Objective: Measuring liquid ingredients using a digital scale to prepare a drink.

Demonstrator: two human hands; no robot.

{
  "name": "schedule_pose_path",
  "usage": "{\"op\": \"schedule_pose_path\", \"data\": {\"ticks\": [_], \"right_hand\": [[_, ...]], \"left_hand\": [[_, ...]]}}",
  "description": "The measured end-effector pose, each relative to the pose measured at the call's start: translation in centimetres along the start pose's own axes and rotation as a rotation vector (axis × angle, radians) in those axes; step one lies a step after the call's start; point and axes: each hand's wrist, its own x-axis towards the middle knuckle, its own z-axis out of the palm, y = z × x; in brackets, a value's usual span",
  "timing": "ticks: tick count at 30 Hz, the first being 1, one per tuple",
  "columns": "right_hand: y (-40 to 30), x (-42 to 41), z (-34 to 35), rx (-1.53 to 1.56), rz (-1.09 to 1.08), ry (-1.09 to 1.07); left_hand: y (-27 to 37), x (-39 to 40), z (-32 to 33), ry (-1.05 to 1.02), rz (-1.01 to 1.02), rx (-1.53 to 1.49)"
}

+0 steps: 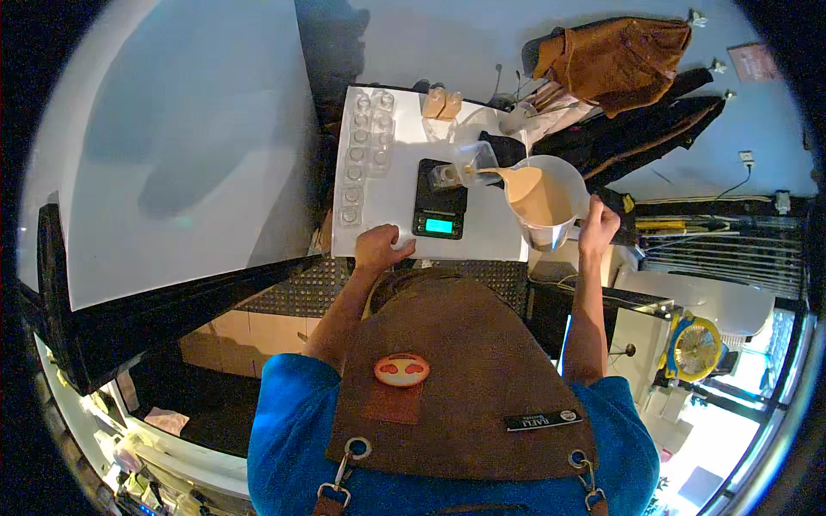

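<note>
My right hand (599, 226) grips the handle of a clear plastic measuring jug (568, 193) holding light-brown liquid. The jug tilts left, and a thin stream leaves its spout toward a small clear bottle (444, 175) on a black digital scale (440, 200) with a lit display. A clear square container (481, 155) is right beside that bottle; I cannot tell exactly where the stream lands. At the front edge of the white table (387, 206) rests my left hand (381, 248), loosely curled, thumb side apart, holding nothing.
Rows of clear, uncapped bottles (353, 155) line the table's left side. Two bottles of light-brown liquid (443, 103) stand at the back. A dark cloth (503, 147) lies behind the jug. Brown aprons (619, 61) hang on the wall at the right. A large white panel (193, 142) rises at the left.
</note>
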Motion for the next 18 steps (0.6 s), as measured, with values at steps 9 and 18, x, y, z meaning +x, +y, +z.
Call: {"op": "schedule_pose_path", "data": {"ticks": [9,18], "right_hand": [[0.1,-0.4,0.2,0.078,-0.010,-0.002],[0.6,-0.4,0.1,0.085,-0.017,-0.007]], "left_hand": [[0.1,0.1,-0.2,-0.015,0.007,-0.005],[0.1,0.1,-0.2,0.003,0.017,0.021]]}}
